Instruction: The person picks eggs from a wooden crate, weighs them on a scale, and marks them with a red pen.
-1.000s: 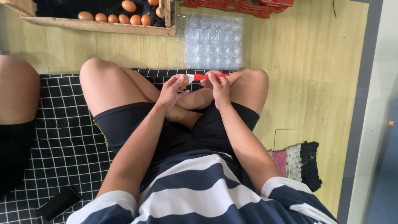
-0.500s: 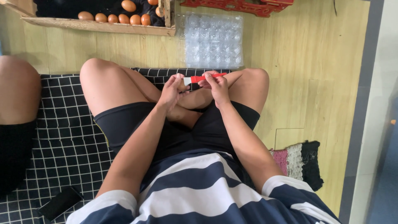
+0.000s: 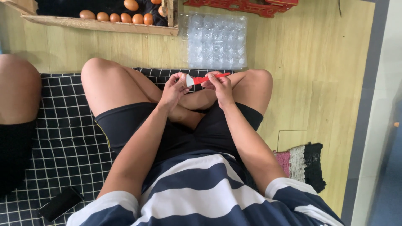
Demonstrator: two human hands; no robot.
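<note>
I sit cross-legged on a black grid-patterned mat (image 3: 63,138). My left hand (image 3: 173,91) is curled around a small pale rounded thing (image 3: 181,77), which my fingers mostly hide. My right hand (image 3: 220,88) pinches the red handle of a small brush (image 3: 208,78). The brush's white bristles touch the pale thing. Both hands are held together above my crossed shins, just in front of a clear plastic egg tray (image 3: 216,40) lying on the wooden floor.
A wooden crate (image 3: 100,26) with several brown eggs (image 3: 125,17) stands at the top left. A red plastic piece (image 3: 243,6) lies beyond the tray. Another person's knee (image 3: 17,88) is at the left. A black phone (image 3: 61,203) lies on the mat and a knitted cloth (image 3: 302,161) at the right.
Both hands stay together at the same spot. The brush has shifted only slightly against the pale thing.
</note>
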